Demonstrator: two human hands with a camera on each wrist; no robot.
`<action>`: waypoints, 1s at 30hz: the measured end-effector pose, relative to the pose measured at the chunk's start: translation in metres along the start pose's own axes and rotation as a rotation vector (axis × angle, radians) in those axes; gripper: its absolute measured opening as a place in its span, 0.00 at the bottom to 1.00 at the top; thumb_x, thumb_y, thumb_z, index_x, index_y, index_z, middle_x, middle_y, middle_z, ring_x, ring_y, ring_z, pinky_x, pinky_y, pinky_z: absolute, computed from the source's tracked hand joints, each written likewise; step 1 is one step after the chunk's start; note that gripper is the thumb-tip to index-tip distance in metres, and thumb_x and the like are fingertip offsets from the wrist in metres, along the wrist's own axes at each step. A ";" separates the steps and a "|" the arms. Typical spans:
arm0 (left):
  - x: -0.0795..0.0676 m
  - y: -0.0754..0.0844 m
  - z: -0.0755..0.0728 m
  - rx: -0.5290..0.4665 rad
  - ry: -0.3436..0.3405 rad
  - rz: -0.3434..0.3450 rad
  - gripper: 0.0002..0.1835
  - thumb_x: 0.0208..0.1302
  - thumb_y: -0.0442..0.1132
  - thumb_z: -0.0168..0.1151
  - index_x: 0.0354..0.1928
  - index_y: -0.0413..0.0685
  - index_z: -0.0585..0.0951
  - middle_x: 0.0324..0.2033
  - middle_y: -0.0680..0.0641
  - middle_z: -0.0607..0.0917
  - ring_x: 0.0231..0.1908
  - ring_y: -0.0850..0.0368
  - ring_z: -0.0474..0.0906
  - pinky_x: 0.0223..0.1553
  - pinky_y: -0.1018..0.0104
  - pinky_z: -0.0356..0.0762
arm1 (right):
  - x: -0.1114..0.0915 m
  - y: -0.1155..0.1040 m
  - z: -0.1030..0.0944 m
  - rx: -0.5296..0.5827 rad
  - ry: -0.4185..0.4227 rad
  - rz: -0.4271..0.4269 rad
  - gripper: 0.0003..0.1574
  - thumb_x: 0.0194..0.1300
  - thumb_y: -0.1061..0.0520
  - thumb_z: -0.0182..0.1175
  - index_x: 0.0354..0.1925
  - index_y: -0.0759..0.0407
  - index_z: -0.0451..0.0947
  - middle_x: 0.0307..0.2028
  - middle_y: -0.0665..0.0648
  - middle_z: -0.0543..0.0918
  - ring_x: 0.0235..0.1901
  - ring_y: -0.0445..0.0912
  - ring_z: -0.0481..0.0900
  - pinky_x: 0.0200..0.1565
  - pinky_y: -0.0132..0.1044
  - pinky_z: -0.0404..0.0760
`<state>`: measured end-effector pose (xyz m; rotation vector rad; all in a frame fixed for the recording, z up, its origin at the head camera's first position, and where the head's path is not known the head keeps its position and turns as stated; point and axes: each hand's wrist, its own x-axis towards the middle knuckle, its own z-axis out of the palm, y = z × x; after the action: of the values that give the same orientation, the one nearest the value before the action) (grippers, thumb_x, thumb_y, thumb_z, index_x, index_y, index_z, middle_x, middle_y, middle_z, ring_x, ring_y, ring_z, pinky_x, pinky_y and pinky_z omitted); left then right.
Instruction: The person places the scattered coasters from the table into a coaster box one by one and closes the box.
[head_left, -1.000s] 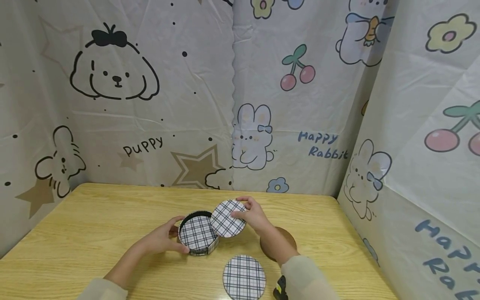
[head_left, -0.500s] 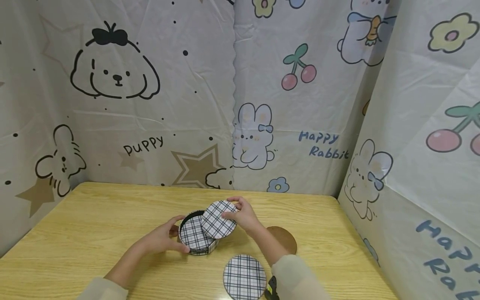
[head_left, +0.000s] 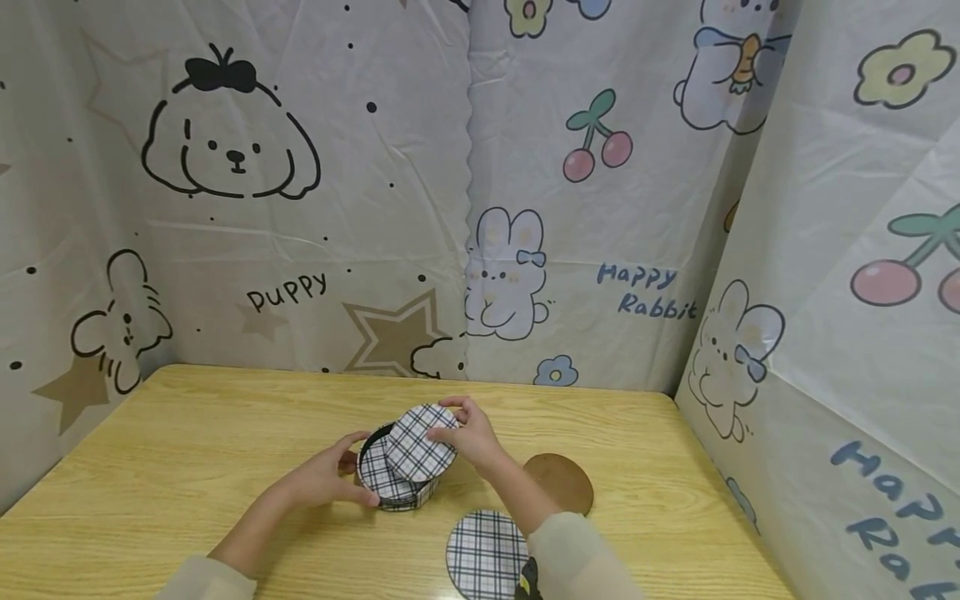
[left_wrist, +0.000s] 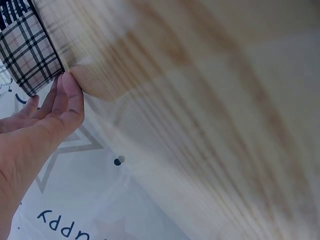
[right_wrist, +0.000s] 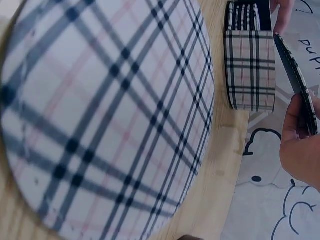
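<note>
A round plaid coaster holder (head_left: 426, 495) with a dark inner wall stands on the table, and several coasters stacked inside show through its side slot in the right wrist view. My left hand (head_left: 326, 477) grips its left side, thumb at the front and fingers behind. Between thumb and fingers my right hand (head_left: 474, 440) pinches a round plaid coaster (head_left: 420, 442). That coaster is tilted and overlaps the holder's mouth in the head view. Seen from the right wrist, the pinched coaster (right_wrist: 295, 70) is edge-on, its lower edge close to the holder's rim.
Another plaid coaster (head_left: 482, 550) lies flat near the front, partly under the right sleeve (head_left: 581, 554) in view. A brown round disc (head_left: 564, 483) lies right of the right forearm. Behind the wooden table (head_left: 247, 417) hangs a printed curtain (head_left: 360, 208).
My right hand has moved left with the pinched coaster, from beside the holder to over its mouth. My left hand and the holder have stayed put.
</note>
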<state>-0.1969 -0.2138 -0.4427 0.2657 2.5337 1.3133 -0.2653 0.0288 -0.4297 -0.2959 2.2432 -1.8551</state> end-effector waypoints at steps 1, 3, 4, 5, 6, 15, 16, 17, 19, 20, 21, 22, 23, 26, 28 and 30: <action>0.000 0.000 0.000 0.000 0.001 -0.001 0.57 0.44 0.50 0.75 0.71 0.41 0.51 0.55 0.38 0.74 0.60 0.36 0.67 0.61 0.40 0.65 | 0.000 0.000 0.002 0.004 -0.002 0.001 0.31 0.52 0.63 0.69 0.55 0.58 0.70 0.49 0.65 0.73 0.43 0.47 0.74 0.48 0.40 0.76; 0.000 0.000 0.000 -0.003 0.003 -0.001 0.57 0.44 0.50 0.75 0.71 0.40 0.51 0.55 0.37 0.74 0.60 0.36 0.67 0.61 0.40 0.65 | 0.000 -0.001 0.005 0.004 -0.005 -0.007 0.31 0.52 0.64 0.69 0.54 0.59 0.70 0.49 0.64 0.73 0.43 0.47 0.74 0.46 0.38 0.76; 0.000 0.001 0.000 -0.004 0.003 -0.002 0.57 0.44 0.49 0.75 0.71 0.40 0.51 0.56 0.37 0.74 0.60 0.36 0.67 0.61 0.40 0.65 | -0.001 -0.001 0.007 0.005 -0.007 -0.010 0.31 0.52 0.64 0.68 0.54 0.59 0.70 0.48 0.64 0.74 0.42 0.47 0.75 0.45 0.38 0.77; 0.000 0.001 0.000 -0.004 0.003 -0.001 0.57 0.44 0.49 0.75 0.71 0.40 0.51 0.56 0.37 0.74 0.60 0.36 0.67 0.61 0.40 0.65 | 0.000 -0.001 0.009 0.010 -0.011 -0.010 0.31 0.52 0.65 0.68 0.54 0.60 0.70 0.47 0.65 0.74 0.41 0.47 0.75 0.45 0.38 0.77; 0.000 0.001 0.000 -0.004 0.003 -0.001 0.57 0.44 0.49 0.75 0.71 0.40 0.51 0.56 0.37 0.74 0.60 0.36 0.67 0.61 0.40 0.65 | 0.000 -0.001 0.011 0.010 -0.011 -0.012 0.31 0.52 0.65 0.68 0.54 0.60 0.70 0.46 0.65 0.74 0.40 0.47 0.75 0.44 0.37 0.77; 0.000 0.000 0.000 -0.003 -0.004 0.001 0.57 0.45 0.49 0.75 0.71 0.40 0.50 0.56 0.37 0.75 0.60 0.36 0.67 0.60 0.39 0.65 | 0.002 0.000 0.026 -0.020 0.008 0.014 0.31 0.50 0.64 0.70 0.52 0.57 0.71 0.44 0.61 0.75 0.37 0.46 0.75 0.41 0.36 0.77; 0.000 0.000 0.000 -0.005 -0.006 0.004 0.57 0.45 0.49 0.75 0.71 0.40 0.50 0.55 0.37 0.75 0.60 0.36 0.68 0.60 0.39 0.65 | 0.002 0.000 0.028 -0.022 0.006 0.015 0.30 0.50 0.64 0.70 0.52 0.57 0.71 0.43 0.61 0.75 0.37 0.46 0.75 0.41 0.36 0.78; 0.000 0.000 0.000 -0.007 -0.007 0.007 0.57 0.45 0.49 0.75 0.71 0.40 0.50 0.55 0.37 0.75 0.59 0.36 0.68 0.60 0.39 0.65 | 0.001 -0.001 0.029 -0.021 0.004 0.016 0.30 0.50 0.64 0.70 0.51 0.57 0.71 0.42 0.61 0.76 0.37 0.46 0.76 0.41 0.36 0.78; -0.001 0.000 0.000 -0.012 -0.010 0.011 0.57 0.45 0.49 0.75 0.71 0.40 0.50 0.55 0.37 0.75 0.60 0.36 0.68 0.60 0.39 0.65 | 0.001 -0.001 0.032 -0.027 -0.002 0.015 0.30 0.50 0.64 0.70 0.51 0.56 0.71 0.41 0.60 0.76 0.36 0.46 0.76 0.40 0.36 0.78; -0.001 0.000 0.000 -0.015 -0.012 0.012 0.57 0.46 0.48 0.75 0.71 0.40 0.50 0.55 0.37 0.75 0.60 0.35 0.67 0.60 0.38 0.65 | 0.001 -0.001 0.033 -0.030 -0.003 0.014 0.30 0.50 0.64 0.70 0.51 0.56 0.71 0.40 0.60 0.77 0.35 0.46 0.76 0.39 0.36 0.78; -0.001 0.000 0.000 -0.019 -0.014 0.012 0.56 0.46 0.48 0.75 0.71 0.40 0.50 0.56 0.36 0.75 0.60 0.35 0.67 0.60 0.38 0.65 | 0.001 -0.002 0.034 -0.031 -0.004 0.012 0.29 0.50 0.64 0.70 0.51 0.56 0.72 0.39 0.60 0.77 0.35 0.46 0.76 0.39 0.36 0.78; -0.001 0.000 0.000 -0.020 -0.015 0.012 0.56 0.46 0.48 0.75 0.71 0.40 0.50 0.56 0.36 0.74 0.60 0.35 0.67 0.60 0.38 0.65 | 0.001 -0.002 0.035 -0.038 -0.003 0.011 0.29 0.50 0.64 0.70 0.51 0.56 0.72 0.39 0.59 0.77 0.35 0.45 0.76 0.39 0.35 0.78; -0.001 0.000 0.000 -0.021 -0.017 0.012 0.56 0.46 0.49 0.74 0.71 0.40 0.49 0.56 0.36 0.74 0.60 0.34 0.67 0.59 0.38 0.65 | 0.001 -0.002 0.036 -0.046 0.000 0.008 0.29 0.50 0.64 0.70 0.51 0.56 0.72 0.39 0.58 0.76 0.35 0.45 0.76 0.39 0.35 0.77; -0.001 0.001 0.000 -0.022 -0.017 0.012 0.57 0.46 0.49 0.74 0.71 0.39 0.49 0.57 0.35 0.74 0.60 0.34 0.66 0.59 0.38 0.65 | 0.002 -0.003 0.037 -0.069 0.013 0.005 0.29 0.49 0.63 0.71 0.50 0.55 0.72 0.40 0.59 0.76 0.37 0.46 0.75 0.41 0.35 0.77; -0.001 0.001 -0.001 -0.020 -0.014 0.015 0.56 0.46 0.48 0.74 0.71 0.39 0.49 0.56 0.35 0.74 0.60 0.34 0.67 0.60 0.39 0.65 | 0.001 -0.003 0.037 -0.088 0.018 0.005 0.30 0.49 0.62 0.71 0.50 0.54 0.73 0.42 0.59 0.75 0.40 0.46 0.74 0.43 0.36 0.77; -0.001 0.001 -0.001 -0.021 -0.012 0.016 0.56 0.46 0.48 0.75 0.71 0.39 0.50 0.56 0.35 0.74 0.60 0.35 0.67 0.60 0.39 0.65 | 0.001 -0.003 0.037 -0.092 0.015 0.006 0.30 0.49 0.62 0.71 0.50 0.54 0.73 0.44 0.60 0.75 0.41 0.47 0.74 0.43 0.37 0.77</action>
<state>-0.1960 -0.2142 -0.4416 0.2890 2.5111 1.3397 -0.2551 -0.0068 -0.4338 -0.2907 2.3412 -1.7596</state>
